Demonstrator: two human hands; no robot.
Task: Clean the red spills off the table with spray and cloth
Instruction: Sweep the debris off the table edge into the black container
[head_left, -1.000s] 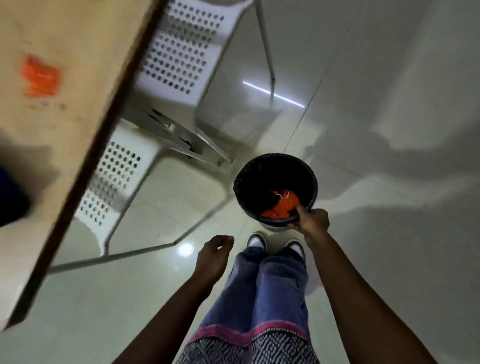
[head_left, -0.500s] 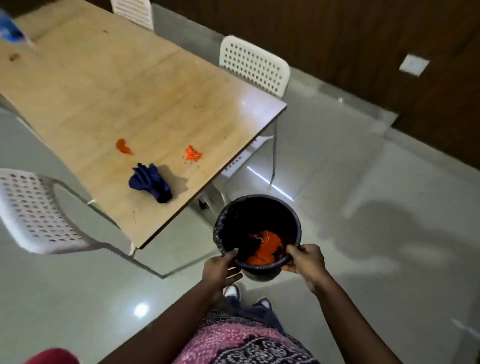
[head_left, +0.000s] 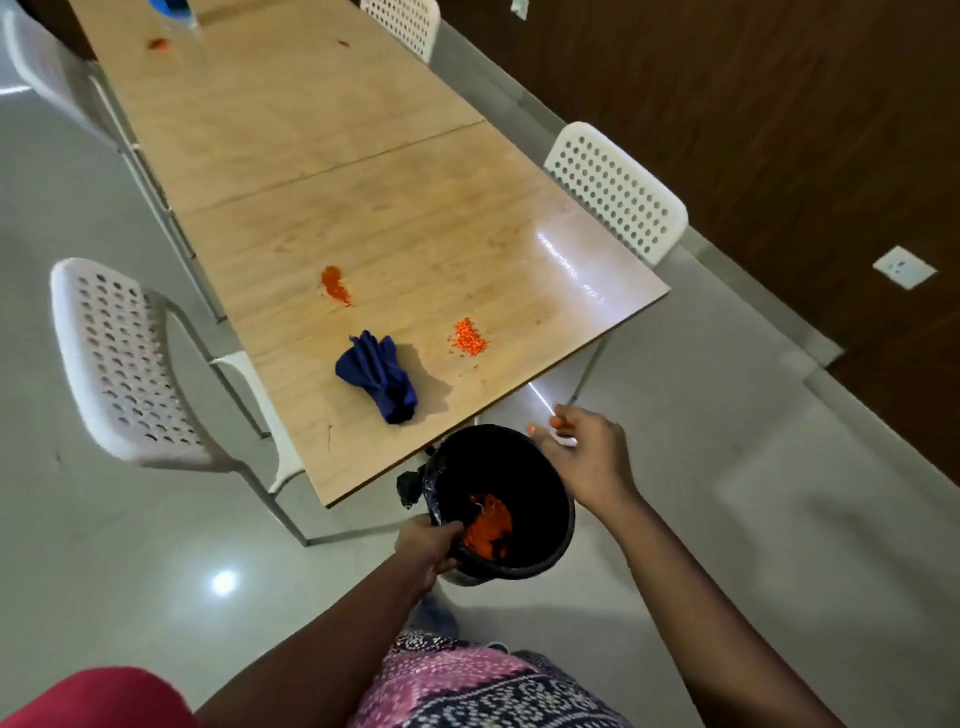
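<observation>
A: Nearest: left hand (head_left: 434, 545) grips the near rim of the round black plastic bin (head_left: 540, 519) with its dark liner; orange-red waste lies inside. Right hand (head_left: 582, 457) hovers over the far rim, fingers loosely spread, holding nothing.

B: And the cloth?

A: The crumpled dark-blue cloth (head_left: 376, 376) lies on the light wooden table (head_left: 415, 218) near the corner, apart from both hands. Just beyond it: a scatter of orange-red crumbs (head_left: 469, 339) and a red smear (head_left: 335, 283). Far end: another small red spot (head_left: 158, 44); a blue object (head_left: 171, 6) at the frame edge, possibly the spray, cannot tell.

B: Handling?

A: Judged soft, light, limp. Pinch it at the bunched middle; it will fold under the palm. Crumbs look loose, likely to scatter if swept hard.

B: Versus half a second ago?

A: Then both hands held the rim; now the right has let go and the bin is nearer the table corner.
</observation>
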